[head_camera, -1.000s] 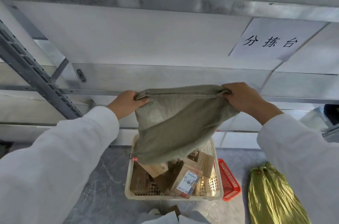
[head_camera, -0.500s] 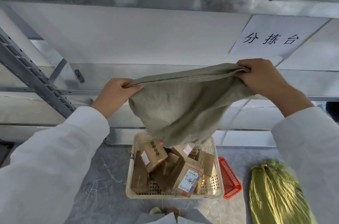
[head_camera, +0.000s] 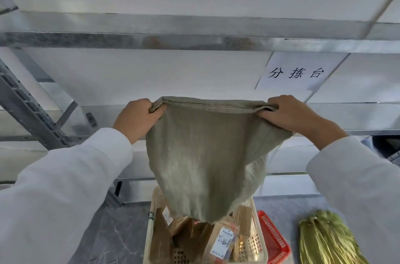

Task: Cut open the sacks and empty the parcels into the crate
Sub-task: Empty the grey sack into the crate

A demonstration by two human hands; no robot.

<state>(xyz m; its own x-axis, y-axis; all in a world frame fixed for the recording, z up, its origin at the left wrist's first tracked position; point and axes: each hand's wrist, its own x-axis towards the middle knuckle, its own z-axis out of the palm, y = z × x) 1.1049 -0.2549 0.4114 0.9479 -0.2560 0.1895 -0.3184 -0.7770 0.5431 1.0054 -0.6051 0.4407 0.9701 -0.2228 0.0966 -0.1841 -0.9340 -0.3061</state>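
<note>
You are holding the sack [head_camera: 205, 155] upside down, and that is why the sewn hem is running along the top between your two fists. Your left hand [head_camera: 138, 118] is closed tight over one bunched corner of that hem, and your right hand [head_camera: 287, 114] is clamped on the opposite corner, fingers curled fully round the cloth with nothing else in either palm. Gripping both corners is keeping the hem stretched level, so the body is hanging straight down below your grip and the open mouth is pointing at the crate [head_camera: 263, 250].

The crate is sitting directly beneath your hands, and the sack's lower end is dipping just inside its rim, which is guiding anything that drops into it rather than onto the floor. Parcels [head_camera: 225, 242] are lying heaped in the crate under the mouth, brown cartons with a white label showing on one. The cloth is hanging slack and flat, so I judge the sack is empty or nearly so; whether anything is caught inside, you cannot tell from here.

A red basket [head_camera: 272, 240] is sitting just beside the crate, below your right hand. Further out on that side a green sack [head_camera: 326, 242] is lying with its neck gathered shut, so by my reckoning it is waiting to be cut open and tipped out in turn.
</note>
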